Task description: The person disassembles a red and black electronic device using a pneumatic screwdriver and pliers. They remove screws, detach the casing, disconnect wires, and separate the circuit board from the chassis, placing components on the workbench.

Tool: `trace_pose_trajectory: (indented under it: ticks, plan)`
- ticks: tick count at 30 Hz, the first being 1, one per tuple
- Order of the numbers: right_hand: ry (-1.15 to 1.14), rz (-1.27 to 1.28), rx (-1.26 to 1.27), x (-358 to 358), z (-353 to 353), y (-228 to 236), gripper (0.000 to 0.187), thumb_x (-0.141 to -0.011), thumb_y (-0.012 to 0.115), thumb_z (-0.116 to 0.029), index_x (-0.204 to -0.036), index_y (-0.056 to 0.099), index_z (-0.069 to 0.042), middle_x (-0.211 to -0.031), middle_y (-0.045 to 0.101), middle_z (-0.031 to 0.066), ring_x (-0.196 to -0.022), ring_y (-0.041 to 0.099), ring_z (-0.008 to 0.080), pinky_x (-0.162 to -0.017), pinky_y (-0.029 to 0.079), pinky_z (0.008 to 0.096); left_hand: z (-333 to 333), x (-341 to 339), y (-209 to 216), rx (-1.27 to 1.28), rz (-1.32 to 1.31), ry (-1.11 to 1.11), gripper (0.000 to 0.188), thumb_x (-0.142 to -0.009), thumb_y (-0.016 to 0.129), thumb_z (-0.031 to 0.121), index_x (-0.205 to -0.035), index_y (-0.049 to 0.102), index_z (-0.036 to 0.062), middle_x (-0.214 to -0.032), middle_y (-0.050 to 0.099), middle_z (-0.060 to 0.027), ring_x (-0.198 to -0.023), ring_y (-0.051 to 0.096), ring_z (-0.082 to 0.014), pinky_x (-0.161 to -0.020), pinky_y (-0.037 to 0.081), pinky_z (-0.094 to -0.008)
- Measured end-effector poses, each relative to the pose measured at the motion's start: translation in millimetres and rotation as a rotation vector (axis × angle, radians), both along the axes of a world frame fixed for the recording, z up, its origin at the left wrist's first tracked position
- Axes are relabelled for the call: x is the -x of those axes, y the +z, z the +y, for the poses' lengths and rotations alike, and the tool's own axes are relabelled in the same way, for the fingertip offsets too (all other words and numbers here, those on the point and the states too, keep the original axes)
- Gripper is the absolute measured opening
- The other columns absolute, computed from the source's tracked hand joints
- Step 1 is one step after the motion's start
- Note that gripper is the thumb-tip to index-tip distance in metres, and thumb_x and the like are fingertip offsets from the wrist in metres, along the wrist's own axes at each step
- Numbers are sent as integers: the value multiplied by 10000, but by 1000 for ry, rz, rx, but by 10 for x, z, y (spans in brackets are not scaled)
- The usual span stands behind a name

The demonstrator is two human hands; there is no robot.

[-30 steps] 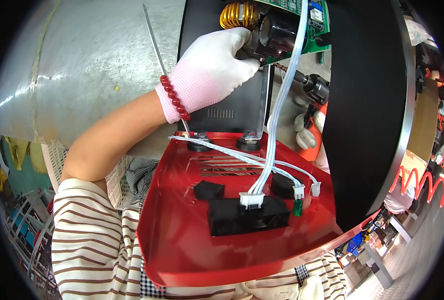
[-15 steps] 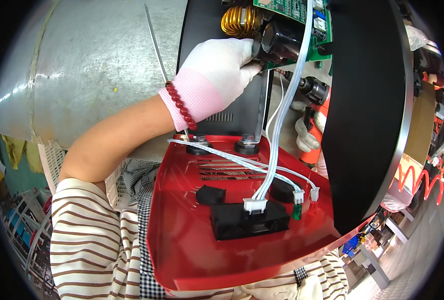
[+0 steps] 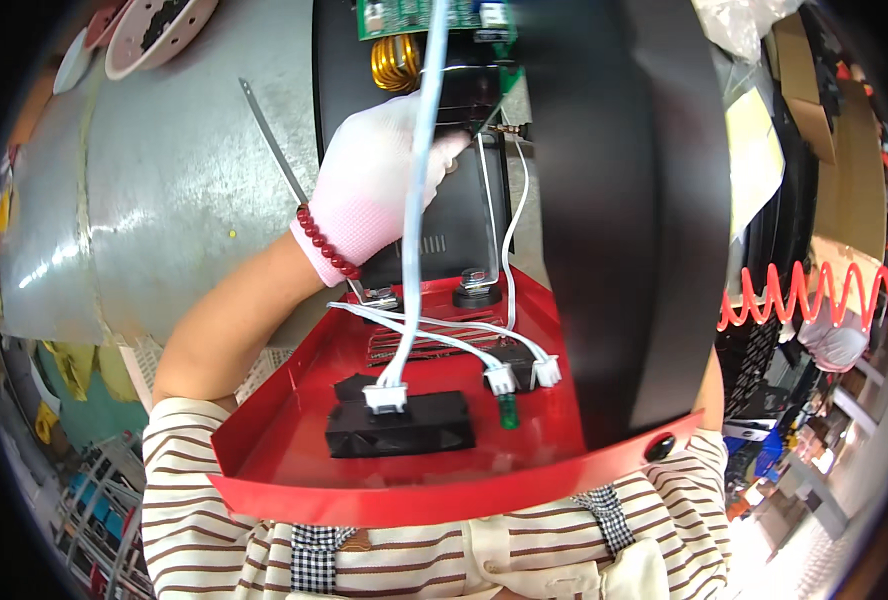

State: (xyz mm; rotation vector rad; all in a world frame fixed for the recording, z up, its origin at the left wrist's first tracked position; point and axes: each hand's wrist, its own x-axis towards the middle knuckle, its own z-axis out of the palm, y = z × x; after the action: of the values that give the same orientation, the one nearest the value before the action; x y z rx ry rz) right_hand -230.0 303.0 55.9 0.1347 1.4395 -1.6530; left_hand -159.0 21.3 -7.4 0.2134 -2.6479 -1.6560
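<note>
My left hand, in a white glove with a pink cuff and a red bead bracelet, reaches into an open machine casing. Its fingers are closed at the lower edge of a green circuit board, below a gold copper coil. A driver bit points at the board's edge just right of my fingertips. The casing's black side panel hides my right hand and the rest of the driver. White cables run down to a black module on the red end panel.
A grey metal work surface lies at the left, with a pink perforated bowl at the far end. On the right are a coiled red hose, cardboard and a clear plastic bag.
The casing sits further left in view and its black side panel now covers my right hand and the power screwdriver, both visible before. My left hand stays at the board.
</note>
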Motion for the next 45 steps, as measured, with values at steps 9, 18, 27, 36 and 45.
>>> trace_pose_trajectory:
  ticks: [9,18,27,36,45]
  plan:
    - [60,-37,50,39,43,-95,385,-1034,597,-318,-1267,629,-13,-684,507,-19,-540,432,48,-517,366,237,-5,12,76,89,-42,44,263,-925,654,194,-879,704,-60,-779,697,-234,-751,696,-375,-659,543,-407]
    - [48,-17,13,36,92,-253,391,-1034,593,-305,-1247,623,21,-641,494,-15,-499,419,40,-472,327,219,206,34,480,-16,-240,156,232,-985,658,137,-1088,703,-66,-898,743,-113,-795,709,-152,-729,553,-285]
    - [-29,25,25,-59,90,-206,325,-1024,632,-324,-1186,668,-45,-605,478,-41,-491,432,57,-490,369,240,-153,-83,370,-235,-122,-71,325,-982,692,154,-1224,648,-59,-1070,739,-125,-949,718,-201,-808,550,-331]
    - [4,51,117,88,188,-388,369,-960,722,-406,-1080,670,-60,-787,575,-21,-570,493,58,-528,435,237,-786,-1177,528,-365,-47,17,763,-1002,627,494,-1473,423,-71,-1446,551,-226,-1306,578,-325,-1105,478,-493]
    - [11,50,112,149,116,-493,375,-984,700,-381,-1137,662,-41,-725,502,-52,-547,459,40,-489,389,231,-816,-1303,245,-976,216,-150,758,-955,596,646,-1477,515,102,-1498,549,-129,-1355,539,-318,-1136,425,-544]
